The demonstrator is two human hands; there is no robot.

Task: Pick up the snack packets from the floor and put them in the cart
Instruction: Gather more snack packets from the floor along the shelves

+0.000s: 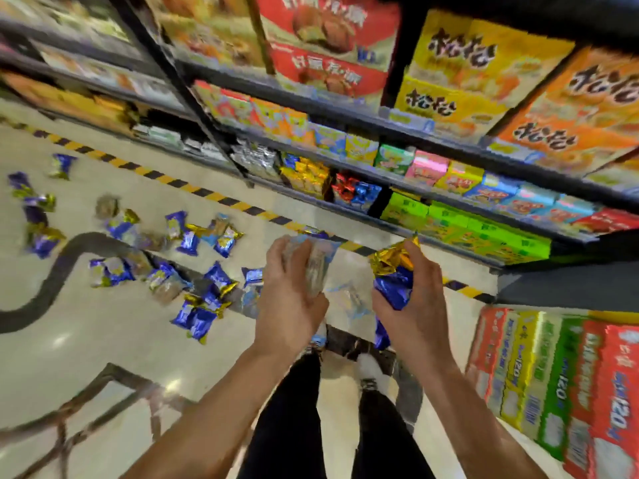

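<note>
My left hand (294, 292) grips a bunch of clear and pale blue snack packets (316, 261), held up in front of me. A bunch of blue and gold snack packets (394, 274) sits in the grip of my right hand (416, 305). Several more blue and gold packets (193, 305) lie scattered on the pale floor (114, 340) to the left, others farther off (38, 216). A dark curved bar (52, 278) and metal framing (114, 382) at the lower left may belong to the cart; the frame is blurred.
Store shelves (397, 188) packed with colourful boxes run along the right and top. Yellow-black tape (214, 197) marks the floor at their base. Stacked tissue packs (560, 385) stand at the lower right. My legs in black trousers (297, 416) are below.
</note>
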